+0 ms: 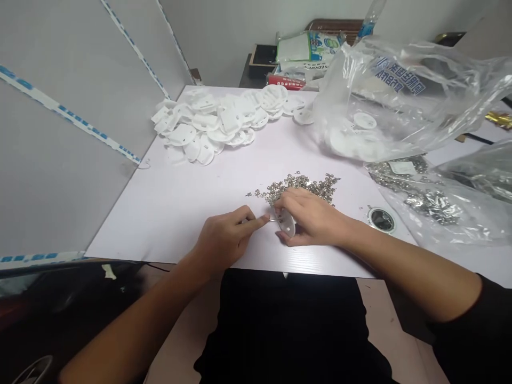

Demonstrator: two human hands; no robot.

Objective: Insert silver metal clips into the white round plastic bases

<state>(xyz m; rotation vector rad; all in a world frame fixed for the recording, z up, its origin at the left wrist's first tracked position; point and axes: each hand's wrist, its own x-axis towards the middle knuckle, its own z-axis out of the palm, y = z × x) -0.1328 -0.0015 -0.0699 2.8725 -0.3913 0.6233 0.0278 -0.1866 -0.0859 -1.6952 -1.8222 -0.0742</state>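
Observation:
Near the front of the white table, my right hand (pixel 306 216) grips a round white plastic disc (pixel 288 225), tilted up on its edge. My left hand (pixel 228 234) is closed around a thin metal tool (pixel 272 220) whose shaft points at the disc's face; its handle is hidden in my fingers. Whether the tip touches the disc I cannot make out. Just behind my right hand lies a heap of small silvery metal pieces (pixel 320 188). A large pile of similar white discs (pixel 212 120) spreads across the back left of the table.
A clear plastic bag (pixel 400 101) with white discs stands at the back right. Before it lies a bag of metal pieces (pixel 436 205). A round dark-centred object (pixel 381 220) sits by my right forearm. A grey partition (pixel 80 122) borders the left side.

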